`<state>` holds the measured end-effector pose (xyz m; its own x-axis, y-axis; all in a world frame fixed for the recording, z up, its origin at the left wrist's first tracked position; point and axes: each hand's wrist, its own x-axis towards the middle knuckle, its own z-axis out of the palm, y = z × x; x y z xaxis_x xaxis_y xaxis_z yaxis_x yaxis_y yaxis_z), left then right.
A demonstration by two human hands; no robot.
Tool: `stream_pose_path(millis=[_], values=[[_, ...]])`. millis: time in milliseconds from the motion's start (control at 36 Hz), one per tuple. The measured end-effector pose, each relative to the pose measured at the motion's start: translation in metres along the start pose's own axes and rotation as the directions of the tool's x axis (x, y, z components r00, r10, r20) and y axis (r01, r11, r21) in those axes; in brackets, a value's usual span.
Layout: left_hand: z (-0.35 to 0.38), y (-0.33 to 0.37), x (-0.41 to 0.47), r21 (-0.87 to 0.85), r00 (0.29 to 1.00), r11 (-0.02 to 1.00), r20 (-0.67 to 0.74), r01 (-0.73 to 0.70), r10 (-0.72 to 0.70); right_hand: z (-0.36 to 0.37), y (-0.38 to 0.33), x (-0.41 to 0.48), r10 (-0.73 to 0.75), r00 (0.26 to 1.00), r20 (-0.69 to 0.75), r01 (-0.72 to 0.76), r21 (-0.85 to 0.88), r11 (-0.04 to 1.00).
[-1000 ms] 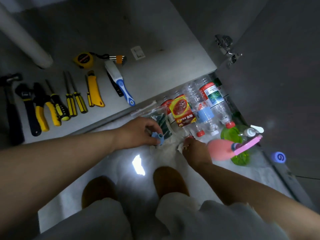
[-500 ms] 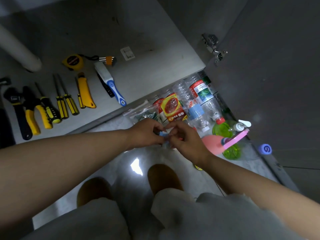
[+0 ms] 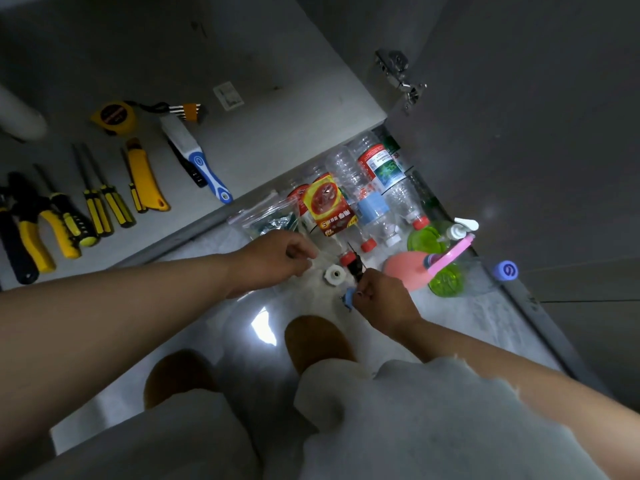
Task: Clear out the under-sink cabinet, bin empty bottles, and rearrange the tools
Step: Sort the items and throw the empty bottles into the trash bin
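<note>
I am crouched in front of the open under-sink cabinet. My right hand (image 3: 381, 296) pinches a small blue piece (image 3: 348, 298) and a small dark part with a thin tip (image 3: 355, 266). My left hand (image 3: 277, 259) hovers just left of it, fingers curled, and seems to pinch thin clear plastic. Between the hands a white ribbed cap (image 3: 334, 273) lies on the floor. Several clear plastic bottles (image 3: 374, 188) with red caps lie beyond them. Tools lie in a row on the cabinet floor: pliers (image 3: 31, 233), screwdrivers (image 3: 100, 202), a yellow utility knife (image 3: 145, 178), a tape measure (image 3: 114, 117).
A zip bag of small parts (image 3: 273, 216) and a red-yellow packet (image 3: 327, 206) lie beside the bottles. A green pump bottle (image 3: 436, 258) and a pink object (image 3: 403, 268) stand to the right. The cabinet door (image 3: 519, 150) is open at right, and a white pipe (image 3: 17, 116) runs at far left.
The blue piece passed from my left hand to my right. The hands met, then drew apart, and the white cap now shows on the floor.
</note>
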<state>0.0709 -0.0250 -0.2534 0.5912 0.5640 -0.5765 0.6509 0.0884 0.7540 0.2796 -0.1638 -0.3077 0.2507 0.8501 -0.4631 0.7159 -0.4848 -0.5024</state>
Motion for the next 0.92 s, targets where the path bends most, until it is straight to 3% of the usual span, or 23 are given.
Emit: stream_pose_path(millis=[83, 222, 556, 750, 917], values=[[-0.002, -0.008, 0.0, 0.009, 1.0, 1.0, -0.01, 0.001, -0.001, 0.007, 0.014, 0.003, 0.028, 1.0, 0.013, -0.026, -0.099, 0.995], [-0.011, -0.021, -0.004, 0.268, 0.998, 0.961, 0.012, -0.062, 0.061, 0.016, 0.021, 0.009, 0.037, 0.999, -0.015, -0.038, -0.141, 0.989], [-0.031, -0.041, -0.02, 0.521, 0.994, 0.849, -0.007, -0.093, 0.113, 0.013, 0.011, 0.012, -0.043, 0.999, 0.012, 0.045, -0.261, 0.964], [-0.057, -0.038, -0.036, 0.568, 0.971, 0.821, -0.154, -0.066, 0.185, -0.012, -0.049, 0.023, -0.278, 0.96, 0.043, 0.281, -0.197, 0.939], [-0.085, -0.041, -0.051, 0.558, 0.888, 0.83, -0.377, -0.011, 0.264, -0.031, -0.125, 0.057, -0.485, 0.872, 0.066, 0.49, -0.091, 0.867]])
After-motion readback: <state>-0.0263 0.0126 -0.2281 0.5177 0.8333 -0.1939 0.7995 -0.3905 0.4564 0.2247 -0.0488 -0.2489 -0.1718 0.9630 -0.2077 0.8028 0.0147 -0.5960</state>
